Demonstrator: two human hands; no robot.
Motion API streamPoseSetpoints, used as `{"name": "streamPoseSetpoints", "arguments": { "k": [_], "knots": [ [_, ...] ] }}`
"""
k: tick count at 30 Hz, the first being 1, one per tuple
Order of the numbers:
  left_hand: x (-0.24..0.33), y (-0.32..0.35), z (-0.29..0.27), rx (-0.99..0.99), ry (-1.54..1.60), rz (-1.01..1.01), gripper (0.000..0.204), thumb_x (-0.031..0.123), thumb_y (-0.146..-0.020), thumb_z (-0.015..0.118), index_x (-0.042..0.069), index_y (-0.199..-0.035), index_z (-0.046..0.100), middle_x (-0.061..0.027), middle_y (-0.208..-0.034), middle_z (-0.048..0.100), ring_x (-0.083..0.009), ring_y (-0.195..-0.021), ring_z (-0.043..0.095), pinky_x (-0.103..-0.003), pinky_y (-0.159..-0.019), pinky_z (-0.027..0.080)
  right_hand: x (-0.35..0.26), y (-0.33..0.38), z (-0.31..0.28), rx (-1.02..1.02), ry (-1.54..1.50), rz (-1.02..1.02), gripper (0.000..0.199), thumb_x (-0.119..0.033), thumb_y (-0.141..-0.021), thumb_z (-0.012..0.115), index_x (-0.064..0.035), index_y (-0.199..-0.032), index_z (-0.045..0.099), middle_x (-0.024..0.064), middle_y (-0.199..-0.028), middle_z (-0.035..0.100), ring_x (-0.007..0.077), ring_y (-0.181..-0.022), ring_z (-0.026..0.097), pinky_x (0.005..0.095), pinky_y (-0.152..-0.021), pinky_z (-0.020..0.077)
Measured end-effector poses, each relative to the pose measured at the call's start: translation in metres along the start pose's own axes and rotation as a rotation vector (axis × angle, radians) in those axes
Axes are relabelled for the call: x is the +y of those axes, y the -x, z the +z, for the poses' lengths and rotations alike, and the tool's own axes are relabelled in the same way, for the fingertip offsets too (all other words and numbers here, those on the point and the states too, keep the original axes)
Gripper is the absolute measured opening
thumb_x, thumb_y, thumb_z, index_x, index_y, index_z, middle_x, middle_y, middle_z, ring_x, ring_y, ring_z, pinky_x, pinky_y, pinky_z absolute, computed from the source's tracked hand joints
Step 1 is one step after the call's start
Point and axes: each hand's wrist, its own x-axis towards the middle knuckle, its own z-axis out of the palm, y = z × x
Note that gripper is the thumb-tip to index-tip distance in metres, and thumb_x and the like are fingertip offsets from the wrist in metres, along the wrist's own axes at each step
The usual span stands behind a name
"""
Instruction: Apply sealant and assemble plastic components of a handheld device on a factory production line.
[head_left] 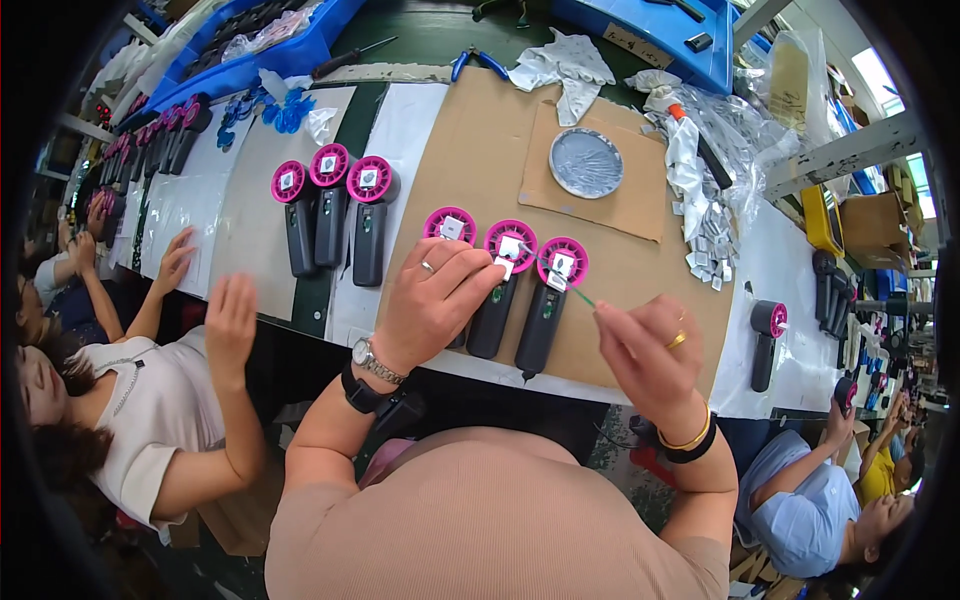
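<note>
Can't see much of this pink-headed fan (pixel 450 223), buried below its head by the left hand (pixel 435 295)! Can't follow the thin tool (pixel 581 295) into the right hand (pixel 655 345), slightly blurred. Can't decipher the dark mark on the white label (pixel 288 181). Can't trace the blue bin (pixel 322 42) beyond the top edge, catching only a smear of the co-worker's hand (pixel 232 312).

Three pink-headed devices (pixel 541 325) lie in front, three matching devices (pixel 330 225) just left, plus one round dish (pixel 585 165).

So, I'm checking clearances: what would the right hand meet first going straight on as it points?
The right hand would likely meet the nearest fan, at its pink head; depth is unclear.
</note>
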Motion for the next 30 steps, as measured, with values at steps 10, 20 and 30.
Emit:
{"name": "streamPoseSetpoints", "arguments": {
  "k": [10, 20, 30],
  "knots": [
    [0.001, 0.004, -0.001, -0.007, 0.009, -0.019, 0.028, 0.010, -0.090, 0.075, 0.007, -0.117, 0.079, -0.0038, -0.111, 0.074, -0.0229, -0.107, 0.071, -0.043, -0.097, 0.055, -0.007, -0.004, 0.021, -0.194, 0.286, -0.314, 0.036, 0.007, -0.080, 0.084, 0.0038, -0.115, 0.080, 0.0026, -0.084, 0.052, 0.0176, -0.070, 0.055, 0.0352, -0.059, 0.0405],
    [-0.001, 0.003, -0.004, -0.020, 0.025, 0.001, 0.028, 0.010, -0.089, 0.074, 0.007, -0.117, 0.080, -0.0037, -0.110, 0.075, -0.0225, -0.108, 0.071, -0.043, -0.097, 0.055, -0.010, -0.001, 0.020, -0.281, 0.246, -0.311, 0.036, 0.006, -0.080, 0.084, 0.0053, -0.116, 0.079, 0.0025, -0.086, 0.053, 0.0178, -0.073, 0.055, 0.0354, -0.060, 0.0404],
    [-0.003, -0.001, -0.004, 0.054, 0.039, -0.013, 0.025, 0.006, -0.085, 0.085, 0.007, -0.110, 0.079, -0.0044, -0.105, 0.074, -0.0265, -0.099, 0.070, -0.044, -0.091, 0.053, -0.007, 0.007, 0.012, -0.127, 0.071, -0.132, 0.035, 0.010, -0.076, 0.089, 0.0016, -0.109, 0.080, 0.0031, -0.084, 0.056, 0.0198, -0.067, 0.056, 0.0363, -0.060, 0.0419]
  ]
}}
